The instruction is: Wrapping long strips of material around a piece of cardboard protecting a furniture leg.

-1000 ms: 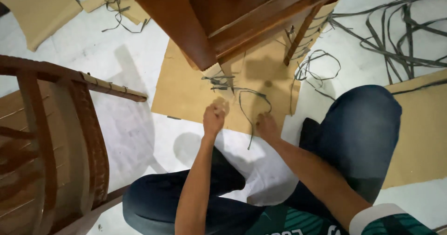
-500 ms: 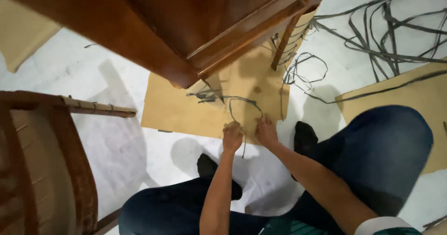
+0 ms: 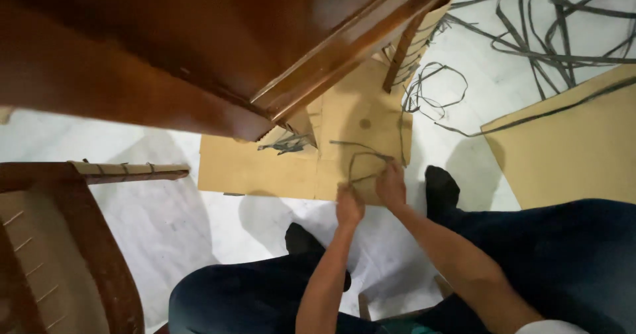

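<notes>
Together, left hand (image 3: pixel 349 205) and right hand (image 3: pixel 391 185) pinched around a thin dark strap (image 3: pixel 361 158), looped over the cardboard (image 3: pixel 265 168). Crouched near a brown chair (image 3: pixel 199 49), far strips (image 3: pixel 530 29) scattered right.

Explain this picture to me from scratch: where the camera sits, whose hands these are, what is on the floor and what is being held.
The camera is worn on a person's head and looks down at their own lap and floor. The left hand and right hand meet over a cardboard sheet and pinch a thin dark strip between them. Dark wooden furniture looms above, a wooden chair stands at the left, and more loose strips lie on the white floor.
</notes>
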